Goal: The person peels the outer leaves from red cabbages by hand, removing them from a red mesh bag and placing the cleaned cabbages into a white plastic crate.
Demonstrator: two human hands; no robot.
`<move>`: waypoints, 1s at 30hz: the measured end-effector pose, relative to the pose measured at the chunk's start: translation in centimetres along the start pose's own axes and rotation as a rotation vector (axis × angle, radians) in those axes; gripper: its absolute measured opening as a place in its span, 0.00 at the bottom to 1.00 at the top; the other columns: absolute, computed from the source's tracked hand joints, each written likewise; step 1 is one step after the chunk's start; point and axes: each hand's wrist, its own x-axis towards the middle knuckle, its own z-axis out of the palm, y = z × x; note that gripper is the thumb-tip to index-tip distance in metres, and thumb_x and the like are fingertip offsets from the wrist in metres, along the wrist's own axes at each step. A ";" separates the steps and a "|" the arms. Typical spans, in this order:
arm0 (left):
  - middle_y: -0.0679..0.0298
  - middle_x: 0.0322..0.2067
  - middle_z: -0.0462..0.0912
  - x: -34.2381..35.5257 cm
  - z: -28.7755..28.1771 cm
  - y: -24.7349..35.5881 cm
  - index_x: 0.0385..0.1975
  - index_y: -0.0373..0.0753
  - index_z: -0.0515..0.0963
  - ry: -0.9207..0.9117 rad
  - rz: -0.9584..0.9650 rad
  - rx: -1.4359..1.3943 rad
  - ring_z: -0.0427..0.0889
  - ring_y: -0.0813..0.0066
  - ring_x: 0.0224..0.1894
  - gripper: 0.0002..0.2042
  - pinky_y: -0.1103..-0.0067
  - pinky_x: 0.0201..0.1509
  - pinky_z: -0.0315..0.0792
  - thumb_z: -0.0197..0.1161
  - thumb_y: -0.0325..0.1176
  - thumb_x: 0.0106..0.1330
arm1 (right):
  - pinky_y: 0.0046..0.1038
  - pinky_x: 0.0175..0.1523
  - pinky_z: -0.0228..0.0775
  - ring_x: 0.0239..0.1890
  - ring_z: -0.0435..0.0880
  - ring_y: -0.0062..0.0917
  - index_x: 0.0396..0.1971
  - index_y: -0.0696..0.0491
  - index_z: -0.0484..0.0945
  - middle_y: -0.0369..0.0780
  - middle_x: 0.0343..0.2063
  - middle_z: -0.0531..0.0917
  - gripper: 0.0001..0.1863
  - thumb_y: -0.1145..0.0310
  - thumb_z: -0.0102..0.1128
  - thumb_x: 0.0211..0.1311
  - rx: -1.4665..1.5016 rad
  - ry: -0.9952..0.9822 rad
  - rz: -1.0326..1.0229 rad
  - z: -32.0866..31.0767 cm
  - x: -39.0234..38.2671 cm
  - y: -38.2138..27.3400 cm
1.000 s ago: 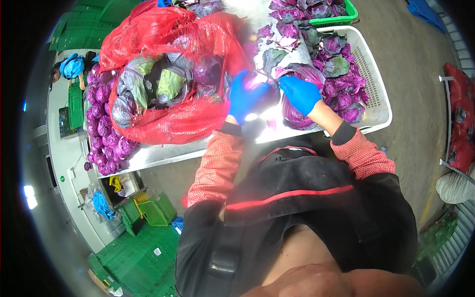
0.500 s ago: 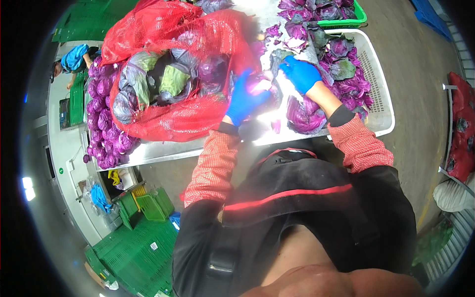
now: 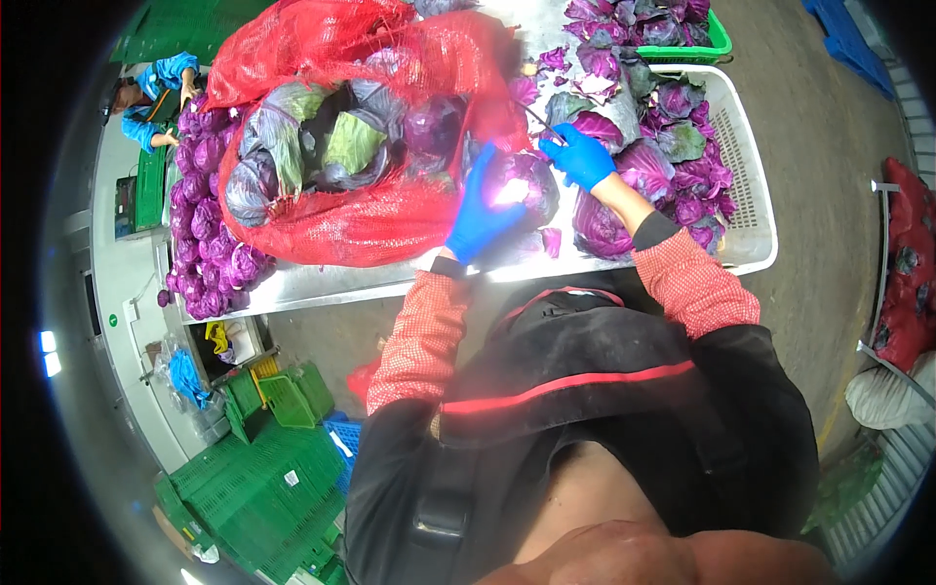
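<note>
My left hand (image 3: 480, 216), in a blue glove, cups the left side of a red cabbage (image 3: 538, 192) on the metal table, fingers and thumb spread around it. Glare washes out part of that cabbage. Just to its upper right, my right hand (image 3: 582, 159), also gloved in blue, is closed on a knife (image 3: 529, 114) whose thin blade points up and left; the handle is hidden in the fist. A red mesh sack (image 3: 341, 234) lies left of my left hand, its mouth showing several cabbages (image 3: 353, 144) with dark outer leaves.
Loose purple leaves (image 3: 643, 168) spread from the table into a white crate (image 3: 756, 219) on the right. Behind it stands a green crate (image 3: 720, 39) of leaves. Peeled cabbages (image 3: 207, 234) are piled at the left, where another person's hand (image 3: 164, 139) reaches in. Green crates (image 3: 249, 487) sit lower left.
My right hand has drawn slightly down and the knife blade now shows. The cabbage by my left hand is seen more plainly. The other person at the left has reached toward the pile.
</note>
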 end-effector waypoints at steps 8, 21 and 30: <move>0.56 0.61 0.51 -0.4 0.5 1.7 0.63 0.39 0.46 -0.034 -0.071 -0.085 0.56 0.67 0.61 0.44 0.73 0.60 0.60 0.68 0.28 0.47 | 0.23 0.32 0.71 0.27 0.78 0.21 0.41 0.56 0.72 0.41 0.30 0.79 0.26 0.52 0.63 0.47 -0.042 -0.407 0.170 -1.1 -2.7 -5.7; 0.60 0.61 0.54 -0.5 0.1 1.0 0.62 0.40 0.50 0.002 -0.019 -0.120 0.54 0.67 0.62 0.39 0.73 0.65 0.49 0.65 0.30 0.50 | 0.36 0.42 0.69 0.37 0.78 0.41 0.53 0.45 0.66 0.47 0.37 0.77 0.24 0.52 0.49 0.57 -0.340 0.031 0.073 -1.3 -3.3 0.9; 0.60 0.61 0.54 -0.7 1.5 2.0 0.61 0.38 0.52 0.106 -0.111 -0.226 0.53 0.68 0.63 0.36 0.74 0.66 0.48 0.64 0.31 0.52 | 0.22 0.22 0.69 0.17 0.75 0.19 0.52 0.58 0.64 0.39 0.26 0.78 0.29 0.58 0.57 0.53 0.059 -0.027 -0.066 1.8 -6.4 -1.1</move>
